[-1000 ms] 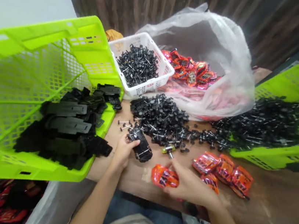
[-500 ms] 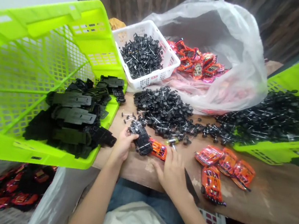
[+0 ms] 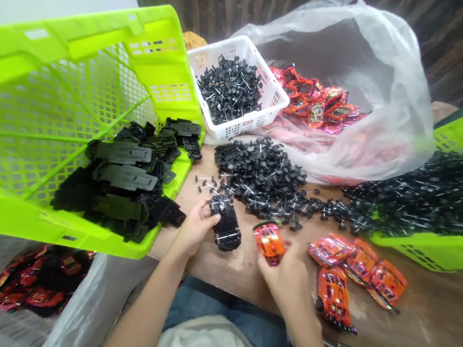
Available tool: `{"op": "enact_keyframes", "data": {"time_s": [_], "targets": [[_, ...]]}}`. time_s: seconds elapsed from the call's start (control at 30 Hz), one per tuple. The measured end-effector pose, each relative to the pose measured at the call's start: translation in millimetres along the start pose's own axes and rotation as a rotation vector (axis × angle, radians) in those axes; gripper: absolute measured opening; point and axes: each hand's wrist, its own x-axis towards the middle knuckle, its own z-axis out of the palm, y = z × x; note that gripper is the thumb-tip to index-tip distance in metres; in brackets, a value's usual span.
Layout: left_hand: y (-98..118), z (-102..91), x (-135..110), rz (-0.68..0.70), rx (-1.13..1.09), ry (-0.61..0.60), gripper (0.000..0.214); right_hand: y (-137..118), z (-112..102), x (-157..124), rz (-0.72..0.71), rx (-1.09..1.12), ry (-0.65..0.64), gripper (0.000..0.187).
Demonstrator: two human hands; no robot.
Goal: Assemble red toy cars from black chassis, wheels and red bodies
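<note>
My left hand [image 3: 193,231] grips a black toy-car chassis [image 3: 225,224] fitted with wheels, held just above the wooden table [image 3: 430,322]. My right hand [image 3: 286,276] is closed on an orange toy-car body [image 3: 269,241], right of the chassis and a small gap away from it. A loose heap of black wheel-and-axle sets [image 3: 263,178] lies just beyond both hands. Several finished orange cars [image 3: 351,268] rest on the table to the right of my right hand.
A tilted lime-green crate [image 3: 50,113] on the left holds black chassis plates [image 3: 127,182]. A white basket [image 3: 265,83] of wheels stands at the back, a clear plastic bag [image 3: 358,70] with orange car bodies behind it, a second green crate [image 3: 449,250] of wheels at right. Bagged cars [image 3: 26,288] lie below left.
My right hand slid back from the chassis and now holds the orange body upright and apart from it. The left hand kept the chassis in place. The camera shifted slightly left.
</note>
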Motion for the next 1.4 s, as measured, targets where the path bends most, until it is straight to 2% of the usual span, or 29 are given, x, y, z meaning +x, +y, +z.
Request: {"op": "enact_keyframes", "data": {"time_s": [0.07, 0.17, 0.27, 0.37, 0.6, 0.73, 1.07, 1.13, 1.2, 1.27, 1.4], "targets": [[-8.0, 8.0, -3.5, -0.022, 0.016, -0.034, 0.065, 1.8, -10.0, -3.3, 0.061, 0.175, 0.033, 0.059], [-27.1, 27.0, -9.4, -0.034, -0.009, -0.119, 0.059, -4.5, -12.4, -6.5, 0.010, 0.328, 0.010, 0.057], [-46.0, 45.1, -15.1, -0.032, -0.060, -0.190, 0.051, -11.3, -1.0, -7.2, -0.016, 0.310, -0.006, 0.062], [-55.8, 55.0, -19.5, -0.025, -0.078, -0.213, 0.045, -9.8, 11.0, -6.3, -0.046, 0.262, -0.004, 0.061], [-56.3, 55.9, -24.1, -0.015, -0.057, -0.239, 0.040, 0.6, 14.2, -7.0, -0.092, 0.287, 0.020, 0.053], [-55.2, 55.8, -22.7, -0.020, -0.058, -0.227, 0.043, 0.4, 13.1, -10.2, -0.103, 0.330, 0.086, 0.054], [-47.5, 62.7, -30.9, 0.113, -0.040, -0.296, 0.038, -2.3, 23.7, -10.1, -0.066, 0.338, 0.144, 0.062], [-45.3, 63.2, -32.2, 0.127, -0.011, -0.300, 0.045, -0.8, 20.5, -9.2, -0.083, 0.366, 0.114, 0.060], [-43.0, 62.4, -32.7, 0.135, 0.039, -0.267, 0.051, 3.3, 11.7, -5.7, -0.140, 0.449, 0.016, 0.054], [-41.4, 60.9, -33.6, 0.136, 0.079, -0.245, 0.050, 8.5, -0.9, 0.8, -0.195, 0.623, -0.117, 0.049], [-44.2, 58.6, -39.9, 0.172, 0.165, -0.348, 0.044, 11.8, -19.6, 14.9, -0.170, 1.018, -0.302, 0.036]]}}
